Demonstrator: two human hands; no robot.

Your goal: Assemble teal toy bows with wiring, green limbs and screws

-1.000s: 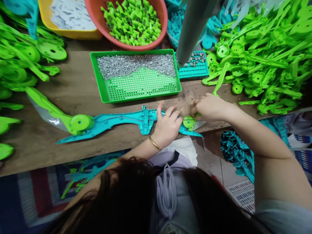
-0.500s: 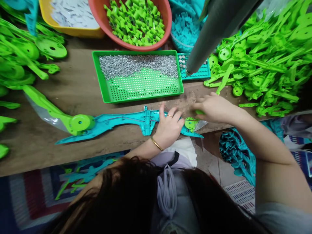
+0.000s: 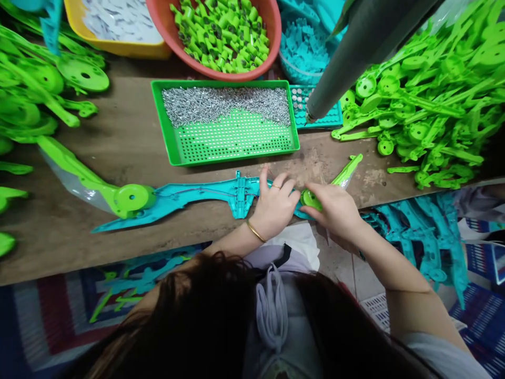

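Observation:
A long teal plastic toy bow body (image 3: 197, 193) lies across the table edge, its ribbed inner side up. On its left end sits a green limb piece (image 3: 131, 198) with a round hub and clear film. My left hand (image 3: 275, 202) grips the bow body right of its central crosspiece, fingers curled over it. At the right end, my right hand (image 3: 336, 211) holds a second green limb piece (image 3: 349, 169) by its round hub, thumb and fingers around it. That limb points up and right; the right tip of the bow is mostly under the hand.
Beyond the bow stands a green perforated tray (image 3: 232, 159) of small metal screws. Behind it are a red basin (image 3: 276, 37) of green parts and a yellow tub (image 3: 130, 50). Green limb pieces pile up at right (image 3: 426, 105) and left. A dark grey tool (image 3: 347, 68) hangs above.
My right hand has moved down and slightly left onto the hub at the bow's right end. The green limb there now angles up and right. My left hand stays put.

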